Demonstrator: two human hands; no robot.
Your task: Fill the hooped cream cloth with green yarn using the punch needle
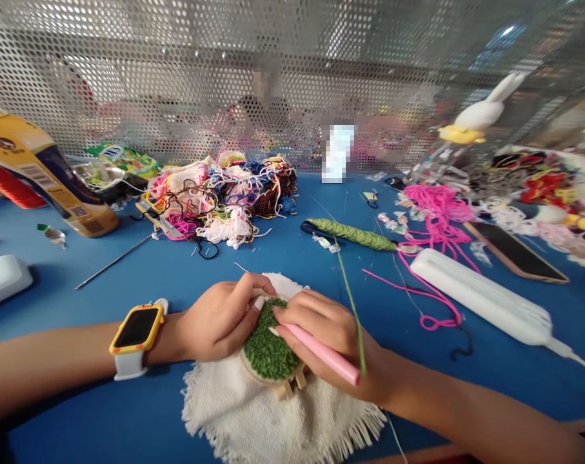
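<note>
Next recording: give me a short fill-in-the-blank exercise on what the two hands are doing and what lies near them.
1. The right hand holds a punch needle tool whose colour is ____.
2. The left hand steadies a small hoop filled with ____ loops.
3. On the left wrist sits a smartwatch with a ____ case.
4. The cloth lies on a table that is ____.

Missing words: pink; green; yellow; blue
</note>
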